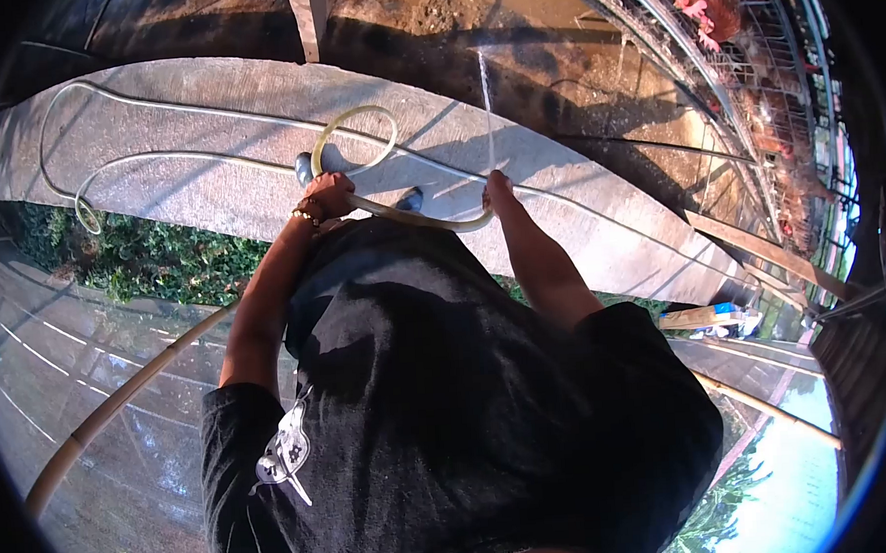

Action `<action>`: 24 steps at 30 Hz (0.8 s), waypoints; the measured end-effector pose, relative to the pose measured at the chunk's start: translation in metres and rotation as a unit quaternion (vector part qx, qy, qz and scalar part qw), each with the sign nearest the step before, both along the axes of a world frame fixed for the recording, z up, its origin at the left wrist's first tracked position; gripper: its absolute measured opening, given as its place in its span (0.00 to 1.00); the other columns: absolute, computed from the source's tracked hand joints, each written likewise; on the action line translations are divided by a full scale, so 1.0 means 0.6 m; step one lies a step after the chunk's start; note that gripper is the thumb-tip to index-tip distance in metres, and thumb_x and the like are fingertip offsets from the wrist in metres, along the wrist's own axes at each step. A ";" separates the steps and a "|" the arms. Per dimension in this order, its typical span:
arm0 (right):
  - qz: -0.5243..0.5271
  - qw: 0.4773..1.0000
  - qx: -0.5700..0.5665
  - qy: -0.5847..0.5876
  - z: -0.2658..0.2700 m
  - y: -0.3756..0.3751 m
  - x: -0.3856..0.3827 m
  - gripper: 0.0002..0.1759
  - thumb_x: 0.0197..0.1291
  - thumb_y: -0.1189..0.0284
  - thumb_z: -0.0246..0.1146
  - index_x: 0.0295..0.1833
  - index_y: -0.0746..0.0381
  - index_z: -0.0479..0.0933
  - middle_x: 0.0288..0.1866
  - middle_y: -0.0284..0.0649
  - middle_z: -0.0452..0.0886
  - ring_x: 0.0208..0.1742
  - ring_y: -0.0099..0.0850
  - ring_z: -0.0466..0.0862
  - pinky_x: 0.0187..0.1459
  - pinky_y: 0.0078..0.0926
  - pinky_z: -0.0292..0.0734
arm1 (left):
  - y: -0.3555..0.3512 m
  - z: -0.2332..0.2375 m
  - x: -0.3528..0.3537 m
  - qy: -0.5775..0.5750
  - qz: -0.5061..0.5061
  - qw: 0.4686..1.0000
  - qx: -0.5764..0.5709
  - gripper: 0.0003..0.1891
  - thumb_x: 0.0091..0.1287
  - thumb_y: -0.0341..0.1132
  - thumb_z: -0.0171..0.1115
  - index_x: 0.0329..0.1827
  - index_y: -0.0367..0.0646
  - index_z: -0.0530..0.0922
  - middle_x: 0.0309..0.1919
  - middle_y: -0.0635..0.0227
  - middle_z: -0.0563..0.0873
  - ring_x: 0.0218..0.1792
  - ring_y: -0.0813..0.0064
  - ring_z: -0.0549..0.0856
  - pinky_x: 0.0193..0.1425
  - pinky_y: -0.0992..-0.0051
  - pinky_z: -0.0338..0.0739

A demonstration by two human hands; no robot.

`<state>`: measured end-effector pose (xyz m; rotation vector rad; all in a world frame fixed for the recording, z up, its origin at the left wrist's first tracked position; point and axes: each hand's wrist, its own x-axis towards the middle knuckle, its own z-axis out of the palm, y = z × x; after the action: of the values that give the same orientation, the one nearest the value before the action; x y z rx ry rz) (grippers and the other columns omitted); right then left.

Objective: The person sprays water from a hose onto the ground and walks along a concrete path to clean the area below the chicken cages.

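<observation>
A pale yellowish hose [415, 219] sags between my two hands in front of my waist. My left hand [331, 194], with a bracelet at its wrist, is closed around the hose on the left. At the hose's end, my right hand [498, 186] is closed, fingers partly hidden. From there a thin stream of water [487, 99] shoots forward onto the wet dark ground [542, 71]. One loop of the hose [393, 129] curls up just beyond my left hand.
More hose [194, 111] snakes along the concrete walkway [259, 201] under my feet. Caged chickens [714, 7] line the right side. A wooden post [309, 23] stands ahead; green plants [186, 255] and a bamboo pole [119, 399] are at left.
</observation>
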<state>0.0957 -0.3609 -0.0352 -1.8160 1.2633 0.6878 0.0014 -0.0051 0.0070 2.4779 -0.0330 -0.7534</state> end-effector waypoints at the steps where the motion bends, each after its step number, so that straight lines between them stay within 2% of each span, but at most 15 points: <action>1: 0.009 1.000 -0.006 -0.004 -0.003 0.002 0.001 0.19 0.52 0.62 0.43 0.16 0.63 0.64 0.10 0.43 0.64 0.08 0.36 0.65 0.11 0.34 0.63 | 0.001 -0.002 -0.002 -0.001 0.000 1.000 0.000 0.13 0.43 0.44 0.65 0.33 0.54 0.83 0.33 0.64 0.84 0.39 0.63 0.83 0.45 0.67 0.77; 11: 0.029 0.999 -0.040 -0.004 -0.013 0.007 0.005 0.19 0.52 0.61 0.44 0.16 0.63 0.65 0.10 0.43 0.66 0.08 0.36 0.67 0.12 0.35 0.64 | 0.005 0.015 -0.004 0.022 0.016 1.000 0.003 0.14 0.43 0.44 0.66 0.34 0.53 0.83 0.35 0.64 0.84 0.41 0.63 0.82 0.48 0.67 0.75; 17: 0.044 0.999 -0.019 -0.008 -0.003 0.016 0.005 0.20 0.53 0.61 0.43 0.17 0.63 0.65 0.10 0.42 0.64 0.08 0.35 0.66 0.11 0.35 0.63 | 0.006 0.015 -0.001 0.046 -0.018 0.999 0.009 0.13 0.43 0.42 0.64 0.34 0.54 0.83 0.35 0.63 0.83 0.41 0.63 0.82 0.47 0.68 0.76; 20: 0.070 0.997 -0.017 0.004 -0.017 0.008 0.013 0.23 0.54 0.58 0.45 0.27 0.69 0.72 0.18 0.46 0.74 0.14 0.39 0.74 0.15 0.38 0.71 | 0.006 0.016 -0.003 0.047 -0.002 0.999 0.002 0.13 0.43 0.42 0.64 0.33 0.54 0.83 0.35 0.63 0.83 0.41 0.63 0.82 0.47 0.68 0.76; 24: 0.064 0.998 -0.017 0.002 -0.015 0.008 0.014 0.23 0.55 0.58 0.44 0.28 0.69 0.72 0.18 0.47 0.74 0.14 0.39 0.74 0.14 0.37 0.70 | 0.007 0.016 -0.006 0.027 0.007 1.000 -0.001 0.12 0.43 0.41 0.64 0.33 0.53 0.83 0.35 0.63 0.83 0.41 0.62 0.82 0.46 0.67 0.76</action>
<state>0.1038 -0.3558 -0.0444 -1.9384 1.1747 0.7445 -0.0019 -0.0012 0.0164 2.4527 0.0026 -0.8138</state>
